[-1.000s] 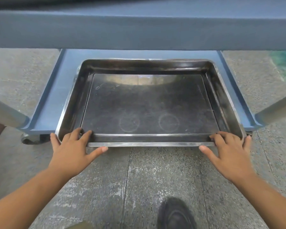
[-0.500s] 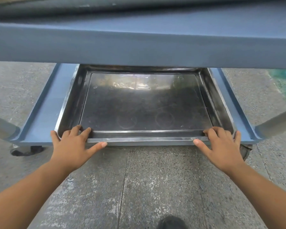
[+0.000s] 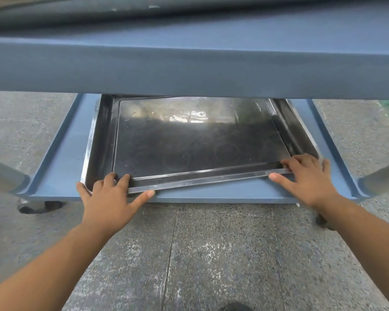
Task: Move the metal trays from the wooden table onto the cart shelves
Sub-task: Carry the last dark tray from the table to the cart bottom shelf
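Note:
A dark, scuffed metal tray (image 3: pixel 198 144) lies on the blue lower cart shelf (image 3: pixel 63 167), slightly skewed, its right front corner farther in than the left. My left hand (image 3: pixel 108 196) grips the tray's front left corner, fingers over the rim and thumb along the front edge. At the front right corner my right hand (image 3: pixel 305 176) holds the rim the same way. The tray's far end is hidden under the blue upper shelf (image 3: pixel 193 68).
The upper shelf spans the whole view above the tray. Grey cart legs stand at left (image 3: pixel 2 176) and right (image 3: pixel 382 178), with a caster wheel (image 3: pixel 38 206) at the lower left. Speckled concrete floor (image 3: pixel 211 254) lies in front, and a dark shoe tip (image 3: pixel 234 307) shows at the bottom.
Both hands have pushed the tray farther in onto the lower shelf, past its front lip. The tray has turned slightly, and the upper shelf now covers more of it.

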The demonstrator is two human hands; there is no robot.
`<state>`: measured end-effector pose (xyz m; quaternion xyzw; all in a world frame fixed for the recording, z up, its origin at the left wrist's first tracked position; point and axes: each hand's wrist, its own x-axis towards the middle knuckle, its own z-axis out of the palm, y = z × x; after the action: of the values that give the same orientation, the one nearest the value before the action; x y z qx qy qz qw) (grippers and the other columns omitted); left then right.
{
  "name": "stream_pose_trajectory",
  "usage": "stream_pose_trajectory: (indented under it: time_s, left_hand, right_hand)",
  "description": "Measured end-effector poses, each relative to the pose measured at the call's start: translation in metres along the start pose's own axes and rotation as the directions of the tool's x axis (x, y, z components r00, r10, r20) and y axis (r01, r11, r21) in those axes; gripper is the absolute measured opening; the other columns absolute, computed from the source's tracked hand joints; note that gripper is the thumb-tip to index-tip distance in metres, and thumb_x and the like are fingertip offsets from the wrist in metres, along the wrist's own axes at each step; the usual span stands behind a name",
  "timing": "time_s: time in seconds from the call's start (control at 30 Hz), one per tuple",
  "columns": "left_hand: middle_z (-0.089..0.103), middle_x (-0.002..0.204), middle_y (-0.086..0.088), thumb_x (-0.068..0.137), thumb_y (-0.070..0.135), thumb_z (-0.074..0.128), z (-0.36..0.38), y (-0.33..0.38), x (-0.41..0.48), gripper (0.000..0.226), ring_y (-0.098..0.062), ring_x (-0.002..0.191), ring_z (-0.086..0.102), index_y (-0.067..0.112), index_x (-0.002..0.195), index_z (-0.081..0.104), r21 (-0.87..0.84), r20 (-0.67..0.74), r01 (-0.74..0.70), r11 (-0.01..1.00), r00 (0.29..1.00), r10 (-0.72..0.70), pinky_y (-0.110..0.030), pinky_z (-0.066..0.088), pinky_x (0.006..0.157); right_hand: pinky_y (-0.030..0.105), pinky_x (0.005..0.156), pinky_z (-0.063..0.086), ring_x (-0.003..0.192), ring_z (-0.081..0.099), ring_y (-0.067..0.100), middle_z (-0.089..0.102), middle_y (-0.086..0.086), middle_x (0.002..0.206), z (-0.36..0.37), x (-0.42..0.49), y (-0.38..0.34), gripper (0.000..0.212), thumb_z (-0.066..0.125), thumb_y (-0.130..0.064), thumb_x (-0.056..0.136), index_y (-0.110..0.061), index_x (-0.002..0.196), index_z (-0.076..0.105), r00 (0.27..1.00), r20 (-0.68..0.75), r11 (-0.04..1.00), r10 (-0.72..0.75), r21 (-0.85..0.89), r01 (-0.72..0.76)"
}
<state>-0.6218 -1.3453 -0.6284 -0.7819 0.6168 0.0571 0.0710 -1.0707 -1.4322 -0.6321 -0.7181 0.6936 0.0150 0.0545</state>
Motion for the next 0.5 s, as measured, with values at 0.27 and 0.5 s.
stream_pose_trajectory:
  time_s: [0.27,0.5]
  left_hand:
    - [0.044,0.145,-0.005,0.076,0.088,0.009,-0.002,0.012,-0.009,0.092,-0.031,0.131,0.045,0.031,0.140,0.043,-0.028,0.028,0.057,0.998,0.998,-0.056,-0.070,0.007,0.111]
    - [0.045,0.143,-0.005,0.080,0.082,0.014,-0.004,0.017,-0.011,0.082,-0.031,0.128,0.047,0.031,0.135,0.046,-0.029,0.033,0.064,0.998,0.997,-0.063,-0.070,0.009,0.111]
  right_hand:
    - [0.066,0.115,0.008,0.147,0.020,0.024,0.034,0.002,0.152,-0.004,0.025,-0.006,0.095,0.038,-0.092,0.062,-0.026,0.128,0.053,0.988,-0.018,0.974,0.156,0.167,-0.151]
    - [0.069,0.112,0.014,0.147,0.021,0.025,0.030,0.001,0.156,-0.011,0.042,-0.007,0.107,0.047,-0.093,0.053,-0.025,0.135,0.046,0.982,0.034,0.954,0.188,0.233,-0.190]
